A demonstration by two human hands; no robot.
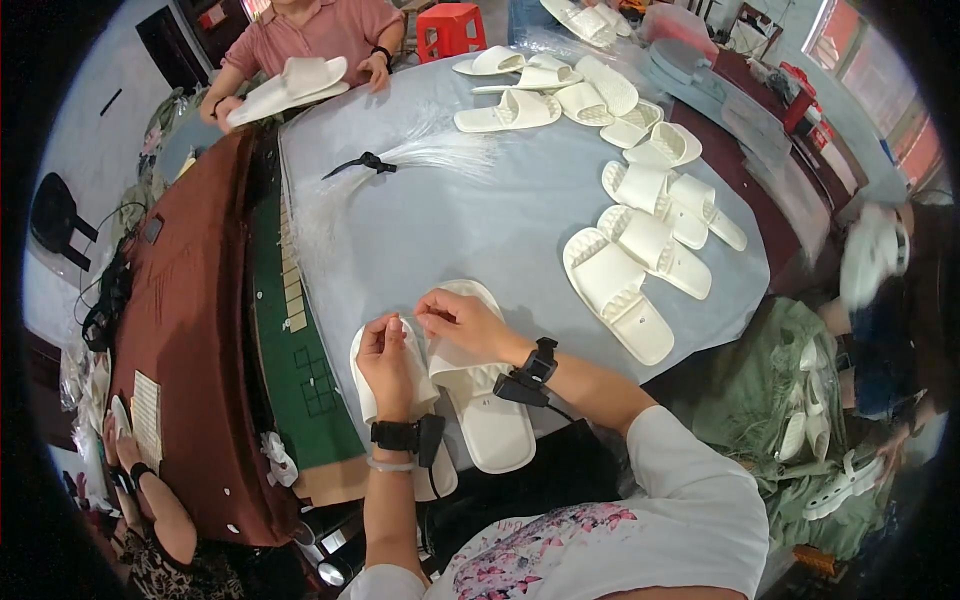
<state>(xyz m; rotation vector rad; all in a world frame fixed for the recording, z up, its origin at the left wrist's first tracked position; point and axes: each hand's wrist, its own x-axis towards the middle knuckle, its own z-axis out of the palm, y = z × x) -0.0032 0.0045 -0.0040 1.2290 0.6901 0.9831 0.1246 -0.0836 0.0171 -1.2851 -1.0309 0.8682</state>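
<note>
Two white slide slippers lie side by side at the near edge of the grey-covered table (450, 230). Over the left slipper (436, 478) is my left hand (384, 362), its fingers pinched together. My right hand (462, 325) bends in from the right above the upper part of the right slipper (492, 432), thumb and fingers closed in a pinch. The fingertips of both hands come near each other. Anything between them is too thin or too hidden to make out. A bundle of clear plastic strands (375, 163), bound with a black tie, lies farther back.
Several white slippers (625, 275) curve along the table's right side. Across the table, a person in a pink shirt (310, 40) holds a pair of slippers (290, 90). Left stands a brown-covered surface (190, 330) beside a green board (310, 400). A green sack (760, 370) with slippers is at right.
</note>
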